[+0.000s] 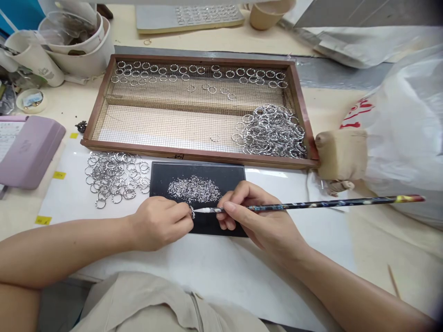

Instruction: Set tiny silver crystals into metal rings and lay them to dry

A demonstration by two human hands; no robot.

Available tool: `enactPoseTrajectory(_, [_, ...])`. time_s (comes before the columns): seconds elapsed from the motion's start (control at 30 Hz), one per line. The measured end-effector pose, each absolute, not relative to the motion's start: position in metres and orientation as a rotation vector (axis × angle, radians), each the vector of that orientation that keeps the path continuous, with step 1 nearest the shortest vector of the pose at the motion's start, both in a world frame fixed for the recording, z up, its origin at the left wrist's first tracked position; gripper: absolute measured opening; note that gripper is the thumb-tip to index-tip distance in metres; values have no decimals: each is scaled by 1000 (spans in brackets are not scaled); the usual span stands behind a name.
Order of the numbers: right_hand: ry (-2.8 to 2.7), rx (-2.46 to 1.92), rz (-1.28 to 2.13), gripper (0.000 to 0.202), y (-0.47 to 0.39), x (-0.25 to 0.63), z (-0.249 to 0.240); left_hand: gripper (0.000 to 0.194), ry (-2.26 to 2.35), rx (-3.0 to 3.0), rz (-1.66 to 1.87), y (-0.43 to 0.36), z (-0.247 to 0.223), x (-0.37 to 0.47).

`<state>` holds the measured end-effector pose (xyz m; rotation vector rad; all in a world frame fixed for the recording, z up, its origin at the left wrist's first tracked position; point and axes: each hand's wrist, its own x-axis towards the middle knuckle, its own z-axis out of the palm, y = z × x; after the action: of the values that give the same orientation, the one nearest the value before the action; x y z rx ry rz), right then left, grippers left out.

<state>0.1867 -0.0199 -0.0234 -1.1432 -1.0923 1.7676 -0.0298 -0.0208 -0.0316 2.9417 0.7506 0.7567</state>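
My left hand [162, 223] is closed on a small silver ring [192, 212] at the near edge of a black tray [231, 173]. My right hand [256, 214] holds a long, dark patterned brush [311, 204] between thumb and fingers, its white tip touching or very close to the ring. Tiny shiny stones [194, 189] lie spread on the tray just beyond my hands. Left of the tray, a loose pile of silver rings [116, 177] rests on the white sheet.
Behind the tray stands a wood-framed mesh box [200, 156] with rows of rings and a heap of rings [273, 131]. A purple case [34, 152] and cups [41, 60] are at left. A beige block [342, 154] and plastic bag [404, 124] sit at right.
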Motion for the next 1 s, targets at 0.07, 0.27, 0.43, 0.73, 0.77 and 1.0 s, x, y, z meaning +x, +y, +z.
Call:
enactPoseTrajectory(0.07, [-1095,-1137,1765,22,-20,186,-24,19,750,2940,755,-21,-32,-30])
enactPoseTrajectory(0.27, [-1112,-1137,1759,21,-19,186,-23,19,757,2948,760,-22,-32,-30])
enactPoseTrajectory(0.43, [-1122,-1149,1751,21,-19,186,-20,19,756,2942,765,-21,-32,-29])
enactPoseTrajectory(0.73, [-1149,-1168,1740,22,-19,185,-22,20,748,2942,750,-21,-31,-30])
enactPoseTrajectory(0.77, [-1155,-1170,1737,22,-19,185,-22,20,748,2944,752,-21,-32,-30])
enactPoseTrajectory(1.0, [-1159,-1176,1724,22,-19,185,-18,19,760,2946,751,-21,-33,-30])
